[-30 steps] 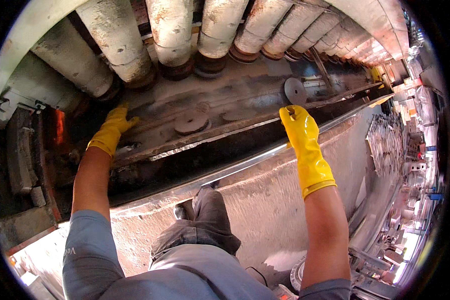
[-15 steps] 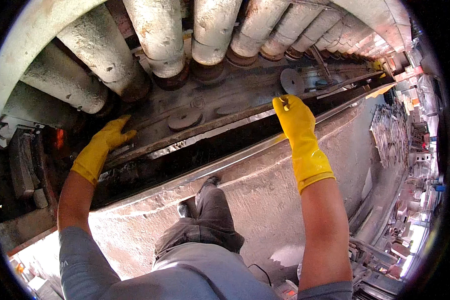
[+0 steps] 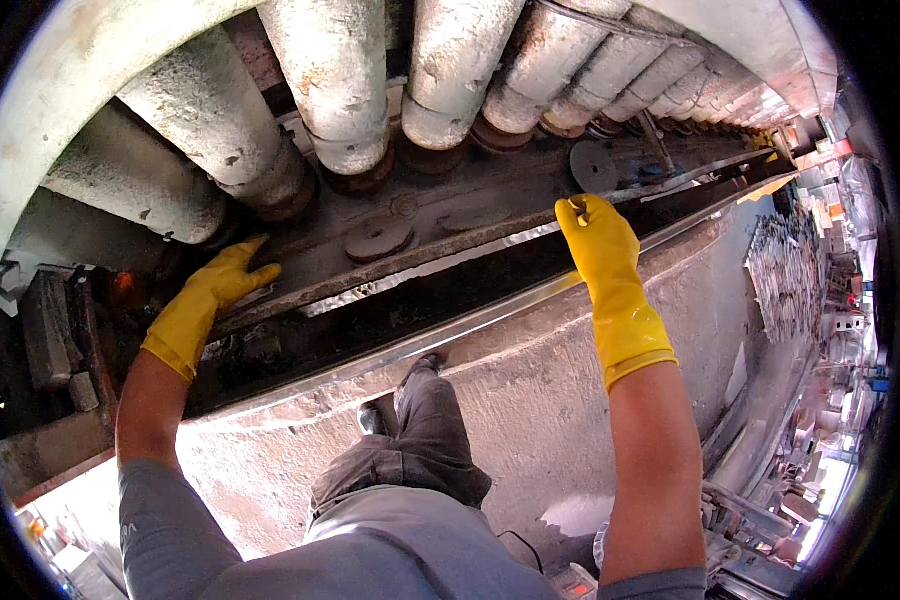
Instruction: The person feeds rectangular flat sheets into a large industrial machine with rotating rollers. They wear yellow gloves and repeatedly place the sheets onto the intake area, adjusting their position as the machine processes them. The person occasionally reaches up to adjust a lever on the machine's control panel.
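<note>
My left hand (image 3: pixel 222 285), in a yellow rubber glove, lies with fingers outstretched on the left end of a dark, dusty metal ledge (image 3: pixel 320 270). Near the ledge's front edge is my right hand (image 3: pixel 598 235), gloved alike, with its fingers curled shut. Anything inside those fingers is too small or hidden to make out. Just beyond it a grey round disc with a centre hole (image 3: pixel 593 166) stands tilted on the ledge. Another round disc (image 3: pixel 379 239) lies flat between my hands, and a fainter flat disc (image 3: pixel 475 213) sits to its right.
Thick, pale cylinders (image 3: pixel 345 90) hang in a row over the ledge. In front of it runs a dark trough (image 3: pixel 390 315) with a shiny metal rim (image 3: pixel 420 345). Below are my feet on a concrete floor (image 3: pixel 550 400). A pile of thin pieces (image 3: pixel 785 265) stands at the right.
The whole view has shifted slightly, so the ledge and cylinders appear a little further right and lower. Both hands keep nearly the same places and poses.
</note>
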Demonstrator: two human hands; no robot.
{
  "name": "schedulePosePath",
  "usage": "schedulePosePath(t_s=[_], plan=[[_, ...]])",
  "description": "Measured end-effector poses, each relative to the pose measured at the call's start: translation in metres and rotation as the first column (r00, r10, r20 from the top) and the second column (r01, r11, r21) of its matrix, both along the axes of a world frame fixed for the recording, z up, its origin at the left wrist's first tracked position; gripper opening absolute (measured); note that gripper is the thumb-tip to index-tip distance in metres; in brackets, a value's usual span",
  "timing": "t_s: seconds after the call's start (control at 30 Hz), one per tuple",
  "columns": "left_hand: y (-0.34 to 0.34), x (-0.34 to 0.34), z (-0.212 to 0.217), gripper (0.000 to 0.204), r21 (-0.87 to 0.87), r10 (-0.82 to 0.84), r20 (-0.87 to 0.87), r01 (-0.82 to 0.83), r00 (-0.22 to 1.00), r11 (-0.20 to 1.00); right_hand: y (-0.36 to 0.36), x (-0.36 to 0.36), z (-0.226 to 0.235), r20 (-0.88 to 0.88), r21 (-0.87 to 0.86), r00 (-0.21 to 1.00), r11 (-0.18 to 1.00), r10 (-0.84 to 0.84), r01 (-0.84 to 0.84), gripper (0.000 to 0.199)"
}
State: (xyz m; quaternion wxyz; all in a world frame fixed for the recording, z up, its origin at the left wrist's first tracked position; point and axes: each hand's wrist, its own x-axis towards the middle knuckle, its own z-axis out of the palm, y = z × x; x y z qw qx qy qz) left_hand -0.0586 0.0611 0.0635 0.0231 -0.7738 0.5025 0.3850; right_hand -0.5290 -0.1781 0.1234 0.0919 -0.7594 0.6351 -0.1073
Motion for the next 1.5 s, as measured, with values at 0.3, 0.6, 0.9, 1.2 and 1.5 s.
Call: schedulePosePath(t_s=[0.3,0.6,0.9,1.2,1.5], plan=[[0.003,0.014,-0.066,0.099,-0.104,-0.119,0.193,0.14,0.974,0.985,0.013,-0.002,-0.008,-0.008,-0.01,1.0,1.0,0.008,-0.008,0.048],[-0.024,0.029,-0.121,0.095,-0.194,0.11,0.341,-0.044,0.934,0.98,0.039,-0.013,-0.017,0.025,-0.003,1.0,1.0,-0.003,0.003,0.052],[-0.031,0.037,-0.123,0.091,-0.086,0.001,0.319,0.028,0.948,0.996,0.048,-0.024,-0.022,0.093,0.121,0.993,0.991,-0.07,0.058,0.051],[-0.028,0.036,-0.131,0.09,-0.091,0.025,0.303,0.003,0.953,0.996,0.049,-0.024,-0.027,0.095,0.123,0.993,0.99,-0.076,0.064,0.052],[-0.019,0.021,-0.119,0.087,-0.107,0.025,0.315,0.009,0.949,0.994,0.059,-0.033,-0.03,0.134,0.108,0.989,0.993,-0.062,0.047,0.052]])
